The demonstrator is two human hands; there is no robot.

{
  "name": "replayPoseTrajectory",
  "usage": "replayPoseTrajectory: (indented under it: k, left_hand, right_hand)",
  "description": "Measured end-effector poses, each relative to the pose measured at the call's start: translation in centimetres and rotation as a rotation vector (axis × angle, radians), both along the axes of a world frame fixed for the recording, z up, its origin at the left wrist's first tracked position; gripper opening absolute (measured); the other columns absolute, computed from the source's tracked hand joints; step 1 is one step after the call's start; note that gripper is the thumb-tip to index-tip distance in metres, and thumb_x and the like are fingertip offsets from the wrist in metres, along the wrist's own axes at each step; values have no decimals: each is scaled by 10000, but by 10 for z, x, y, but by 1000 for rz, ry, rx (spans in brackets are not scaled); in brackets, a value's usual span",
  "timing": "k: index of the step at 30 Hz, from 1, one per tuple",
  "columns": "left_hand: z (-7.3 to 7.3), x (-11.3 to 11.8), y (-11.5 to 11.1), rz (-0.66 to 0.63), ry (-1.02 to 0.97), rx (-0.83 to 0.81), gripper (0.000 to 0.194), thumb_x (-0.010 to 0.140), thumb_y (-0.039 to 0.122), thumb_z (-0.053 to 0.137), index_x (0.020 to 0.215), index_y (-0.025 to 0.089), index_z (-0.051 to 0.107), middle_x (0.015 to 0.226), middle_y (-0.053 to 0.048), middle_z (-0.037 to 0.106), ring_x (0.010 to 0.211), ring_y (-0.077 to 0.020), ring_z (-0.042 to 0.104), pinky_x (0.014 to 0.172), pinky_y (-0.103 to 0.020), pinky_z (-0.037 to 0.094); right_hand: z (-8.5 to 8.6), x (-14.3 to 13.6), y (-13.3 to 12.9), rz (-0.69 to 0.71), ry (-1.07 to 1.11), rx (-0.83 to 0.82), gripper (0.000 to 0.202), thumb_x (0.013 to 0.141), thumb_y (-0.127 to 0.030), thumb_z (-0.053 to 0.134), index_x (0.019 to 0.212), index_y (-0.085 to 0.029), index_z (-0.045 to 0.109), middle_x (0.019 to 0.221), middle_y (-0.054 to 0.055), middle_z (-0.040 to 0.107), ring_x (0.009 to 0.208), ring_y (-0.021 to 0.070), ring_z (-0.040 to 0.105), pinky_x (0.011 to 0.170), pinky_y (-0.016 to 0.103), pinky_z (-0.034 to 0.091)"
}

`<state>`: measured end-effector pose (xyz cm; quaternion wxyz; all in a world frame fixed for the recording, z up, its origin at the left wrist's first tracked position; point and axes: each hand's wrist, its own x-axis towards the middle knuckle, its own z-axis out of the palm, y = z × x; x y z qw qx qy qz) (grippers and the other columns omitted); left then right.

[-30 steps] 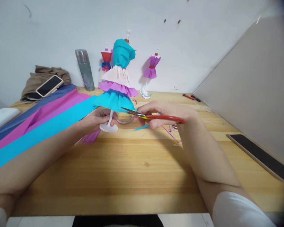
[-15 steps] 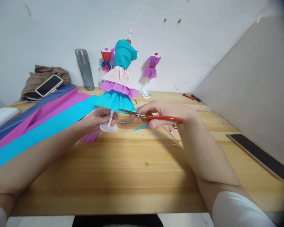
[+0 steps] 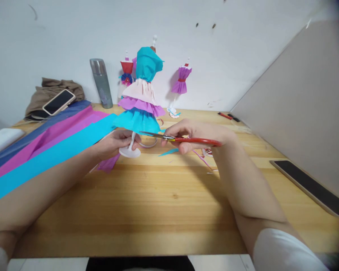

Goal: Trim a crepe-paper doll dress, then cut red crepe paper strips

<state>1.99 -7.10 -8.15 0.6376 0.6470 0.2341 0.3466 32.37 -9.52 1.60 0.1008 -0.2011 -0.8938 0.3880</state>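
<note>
My left hand (image 3: 115, 143) is closed round the white stem of a small dress form (image 3: 149, 67), holding it up off the table. The form wears a blue top and a tiered skirt of pale pink, purple and blue crepe paper. My right hand (image 3: 192, 135) grips red-handled scissors (image 3: 193, 140), their blades pointing left along the lower edge of the blue tier. Over my left forearm runs a long blue crepe paper strip (image 3: 62, 156), its far end beside the skirt. Blue scraps (image 3: 168, 151) lie below the blades.
Sheets of pink and dark blue paper (image 3: 59, 130) spread on the left. A grey flask (image 3: 101, 83) and smaller dressed forms (image 3: 181, 81) stand by the wall. Phones (image 3: 59, 102) lie at both sides, one on brown cloth (image 3: 52, 88). A partition (image 3: 296, 90) bounds the right.
The scissors and my right hand have shifted very slightly left along the blue hem. The dress form has moved a touch left; my left hand keeps its hold.
</note>
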Motion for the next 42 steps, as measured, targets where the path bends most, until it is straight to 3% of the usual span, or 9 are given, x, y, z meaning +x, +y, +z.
replayPoseTrajectory:
  k: [18, 26, 31, 42]
  left_hand:
    - [3, 0, -3, 3, 61, -13, 560, 777, 641, 860, 686, 113, 698, 739, -66, 635, 634, -123, 558, 572, -233, 408]
    - [4, 1, -3, 31, 73, 7, 594, 756, 677, 861, 681, 112, 693, 739, -68, 639, 628, -122, 545, 562, -227, 402]
    - [4, 1, -2, 43, 40, 0, 582, 743, 651, 886, 676, 106, 695, 716, -62, 644, 636, -126, 566, 579, -213, 427]
    - [6, 3, -3, 33, 19, 11, 558, 758, 649, 877, 721, 124, 690, 721, -60, 655, 674, -147, 596, 610, -234, 444]
  right_hand:
    - [2, 0, -2, -29, -8, -64, 677, 865, -747, 739, 1082, -107, 704, 629, -88, 410, 565, 62, 338, 531, 244, 240]
    - [3, 1, -2, -64, -83, -32, 725, 894, -771, 685, 1133, -87, 714, 654, -72, 388, 600, 77, 330, 565, 262, 240]
    - [7, -1, -4, -93, -84, -74, 637, 881, -725, 734, 1072, -118, 704, 624, -89, 389, 567, 65, 311, 543, 241, 242]
    - [3, 2, -3, 4, -3, -94, 618, 906, -697, 720, 1154, -133, 670, 758, -50, 478, 641, 86, 392, 591, 237, 304]
